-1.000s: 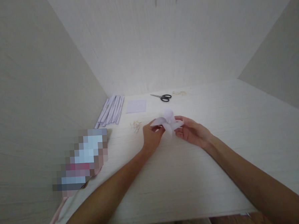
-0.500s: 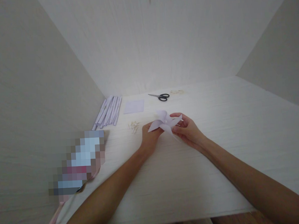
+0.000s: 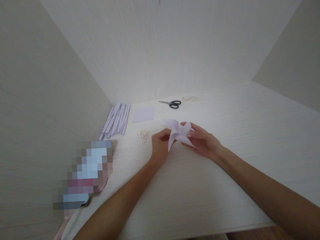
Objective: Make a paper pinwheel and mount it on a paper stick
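A pale lilac paper pinwheel [image 3: 179,132] with curled blades is held up over the table, facing up toward me. My left hand [image 3: 161,141] is closed behind its left side, gripping it from below; the part in those fingers is hidden by the blades. At the right edge of the pinwheel is my right hand [image 3: 202,139], its fingers apart and reaching around the blades. Some of these fingertips are hidden behind the paper, so I cannot tell how firmly they touch it.
Rolled paper sticks [image 3: 117,119] lie in a pile by the left wall. Near them are a square paper sheet [image 3: 143,114], small beige pieces [image 3: 143,136] and black-handled scissors [image 3: 172,104]. More thin beige bits [image 3: 190,98] lie beside the scissors. A blurred-out object [image 3: 87,174] is at left.
The pinwheel's blades have turned to a different angle. My right hand's fingers have opened away from the blade they were at and shifted slightly. My left hand stays in about the same place.
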Motion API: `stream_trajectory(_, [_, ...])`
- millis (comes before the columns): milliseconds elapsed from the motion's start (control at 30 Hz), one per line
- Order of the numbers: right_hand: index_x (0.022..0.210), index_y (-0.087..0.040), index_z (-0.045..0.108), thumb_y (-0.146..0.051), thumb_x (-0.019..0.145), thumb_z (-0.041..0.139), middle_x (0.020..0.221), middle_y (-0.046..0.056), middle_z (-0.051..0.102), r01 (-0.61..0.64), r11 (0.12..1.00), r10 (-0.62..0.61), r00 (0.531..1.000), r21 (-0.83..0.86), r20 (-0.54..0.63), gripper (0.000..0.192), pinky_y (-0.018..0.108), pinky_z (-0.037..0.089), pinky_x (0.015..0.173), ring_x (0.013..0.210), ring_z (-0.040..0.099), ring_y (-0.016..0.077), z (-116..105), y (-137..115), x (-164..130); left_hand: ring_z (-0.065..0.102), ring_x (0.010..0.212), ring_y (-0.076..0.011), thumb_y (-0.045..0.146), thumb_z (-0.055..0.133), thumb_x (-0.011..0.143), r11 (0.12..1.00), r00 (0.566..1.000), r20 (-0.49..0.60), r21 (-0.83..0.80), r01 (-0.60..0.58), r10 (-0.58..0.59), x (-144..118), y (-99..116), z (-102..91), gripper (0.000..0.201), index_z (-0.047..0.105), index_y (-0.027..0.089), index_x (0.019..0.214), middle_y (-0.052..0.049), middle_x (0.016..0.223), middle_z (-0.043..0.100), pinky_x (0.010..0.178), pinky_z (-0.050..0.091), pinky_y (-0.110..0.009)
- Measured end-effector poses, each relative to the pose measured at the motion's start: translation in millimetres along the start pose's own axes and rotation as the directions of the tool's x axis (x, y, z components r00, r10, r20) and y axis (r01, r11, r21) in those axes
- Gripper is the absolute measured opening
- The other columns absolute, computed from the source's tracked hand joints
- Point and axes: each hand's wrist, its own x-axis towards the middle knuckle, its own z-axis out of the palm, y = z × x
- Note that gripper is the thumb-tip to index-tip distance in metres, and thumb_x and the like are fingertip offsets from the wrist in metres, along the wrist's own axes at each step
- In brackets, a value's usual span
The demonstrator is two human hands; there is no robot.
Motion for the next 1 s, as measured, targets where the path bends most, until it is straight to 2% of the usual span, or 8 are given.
stream_trajectory(67, [0.086,-0.019,0.056,-0.018,0.059,0.064,0.075,-0.002,0.059,-0.033,0.999,0.032,0.999,0.026,0.022,0.028,0.022,0.043,0.059,0.063,0.055,0.009,-1.6,-0.5,0.3,0.05,0.06,-0.0096,0.014,0.063,0.057,0.998,0.999,-0.004,-0.033,-0.051,0.051,0.5,-4.4,0.5,0.004,0.06,0.015,0.054,0.002,0.059,0.056,0.056,0.039,-0.021])
stream_trajectory(167, [0.081,-0.017,0.059,-0.015,0.058,0.065,0.069,-0.002,0.059,-0.022,1.0,0.022,0.999,0.001,0.042,0.024,0.019,0.041,0.054,0.057,0.053,0.0073,-5.0,1.3,2.6,0.05,0.06,-0.0092,0.007,0.059,0.057,0.996,0.996,0.024,0.003,-0.09,0.089,-0.2,-8.7,1.4,0.009,0.062,0.016,0.055,0.0,0.062,0.057,0.056,0.04,-0.021])
stream_trajectory(467, [0.075,-0.017,0.059,-0.012,0.054,0.068,0.065,-0.003,0.061,-0.042,0.995,0.042,0.999,-0.085,-0.003,0.024,0.021,0.042,0.061,0.061,0.055,0.0089,-4.2,0.6,1.2,0.05,0.057,-0.0082,0.009,0.061,0.056,0.995,0.994,0.074,0.053,-0.087,0.083,-3.4,-5.4,2.5,0.008,0.064,0.017,0.057,0.0,0.062,0.057,0.056,0.042,-0.021])
stream_trajectory(567, [0.075,-0.017,0.058,-0.012,0.053,0.068,0.065,-0.004,0.061,-0.065,0.994,0.065,0.998,-0.084,-0.002,0.025,0.022,0.042,0.059,0.06,0.055,0.0092,-2.9,-1.5,-0.1,0.051,0.057,-0.008,0.011,0.062,0.057,0.999,0.997,0.079,0.036,-0.029,0.026,-3.1,-5.8,2.0,0.006,0.063,0.016,0.058,0.0,0.061,0.058,0.057,0.042,-0.021])
stream_trajectory(733, [0.075,-0.016,0.058,-0.014,0.055,0.068,0.065,-0.003,0.06,-0.036,0.993,0.037,0.999,-0.11,0.005,0.023,0.02,0.042,0.056,0.057,0.054,0.0078,-5.6,-1.1,0.3,0.054,0.059,-0.0096,0.015,0.064,0.055,0.985,0.983,0.115,-0.08,0.151,-0.141,-1.5,-5.8,2.1,0.005,0.063,0.015,0.06,0.001,0.061,0.06,0.059,0.043,-0.023])
stream_trajectory(867, [0.075,-0.017,0.057,-0.013,0.054,0.069,0.065,-0.003,0.06,-0.018,0.995,0.016,1.0,-0.096,-0.015,0.024,0.02,0.043,0.058,0.058,0.055,0.0078,-6.4,-0.6,1.5,0.055,0.065,-0.0101,0.017,0.062,0.06,0.971,0.969,0.174,-0.136,0.199,-0.175,0.2,-6.2,2.6,0.005,0.065,0.015,0.063,-0.001,0.07,0.063,0.062,0.044,-0.023])
stream_trajectory(1000, [0.075,-0.018,0.056,-0.012,0.053,0.068,0.062,-0.004,0.06,-0.043,0.995,0.04,0.999,-0.092,-0.035,0.025,0.021,0.043,0.056,0.055,0.055,0.0081,-4.3,-2.0,1.1,0.053,0.056,-0.0077,0.016,0.064,0.058,0.961,0.962,0.175,-0.148,0.235,-0.209,0.9,-9.7,2.7,0.004,0.063,0.014,0.062,0.001,0.061,0.061,0.055,0.042,-0.02])
